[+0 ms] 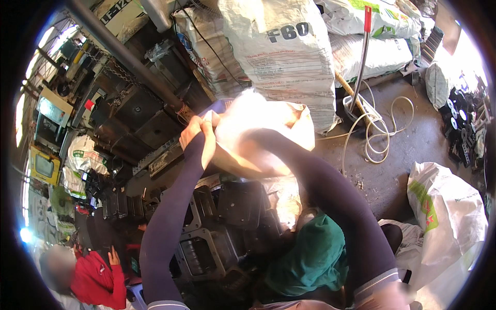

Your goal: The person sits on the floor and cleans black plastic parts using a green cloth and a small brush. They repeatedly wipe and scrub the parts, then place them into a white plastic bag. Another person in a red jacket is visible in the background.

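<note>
An open, pale sack (pixel 305 126) stands in front of me, its mouth and inside washed out by bright light. The fingers of my left hand (pixel 199 135) are closed on the sack's left rim. My right arm reaches over the near edge into the mouth, and my right hand (pixel 250 143) is mostly lost in the glare. What it touches in there, and how its fingers lie, cannot be made out. Just below the sack are several black plastic parts with frame-like openings (pixel 201 257).
Tall white sacks (pixel 289 67) stand behind. A red-handled metal rod (pixel 360 67) and a coiled hose (pixel 383 147) are at the right, near black parts (pixel 460 124) and a crumpled white sack (pixel 449 206). Dark machinery (pixel 139 108) lines the left; a person in red (pixel 98 281) works lower left.
</note>
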`<state>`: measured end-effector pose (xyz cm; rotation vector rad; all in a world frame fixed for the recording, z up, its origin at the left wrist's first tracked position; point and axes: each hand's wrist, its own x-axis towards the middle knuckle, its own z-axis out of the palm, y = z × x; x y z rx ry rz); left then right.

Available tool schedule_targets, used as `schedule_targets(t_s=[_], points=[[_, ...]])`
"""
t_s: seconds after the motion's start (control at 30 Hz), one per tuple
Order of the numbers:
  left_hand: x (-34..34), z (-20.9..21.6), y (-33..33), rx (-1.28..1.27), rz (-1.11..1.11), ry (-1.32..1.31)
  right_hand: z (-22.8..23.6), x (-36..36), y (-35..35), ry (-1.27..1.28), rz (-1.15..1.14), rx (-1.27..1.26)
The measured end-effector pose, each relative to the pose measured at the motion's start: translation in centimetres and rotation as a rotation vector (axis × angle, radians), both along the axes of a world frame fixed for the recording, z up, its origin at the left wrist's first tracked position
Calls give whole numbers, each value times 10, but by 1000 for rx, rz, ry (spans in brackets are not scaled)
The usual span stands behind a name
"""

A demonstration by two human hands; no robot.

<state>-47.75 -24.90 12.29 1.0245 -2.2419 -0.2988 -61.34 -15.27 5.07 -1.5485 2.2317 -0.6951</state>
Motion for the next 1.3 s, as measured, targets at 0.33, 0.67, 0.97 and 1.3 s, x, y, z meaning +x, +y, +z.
schedule_targets(t_s=[0.33, 0.67, 0.97, 1.3], points=[[13, 1, 15, 148, -159, 99, -31, 6, -26, -58, 61, 124], [16, -3, 38, 135, -304, -26, -53, -1, -36, -111, 86, 162], [15, 3, 24, 311, -159, -74, -73, -3, -46, -150, 124, 203], [7, 18, -171, -145, 177, -286, 39, -93, -34, -291, 143, -206]])
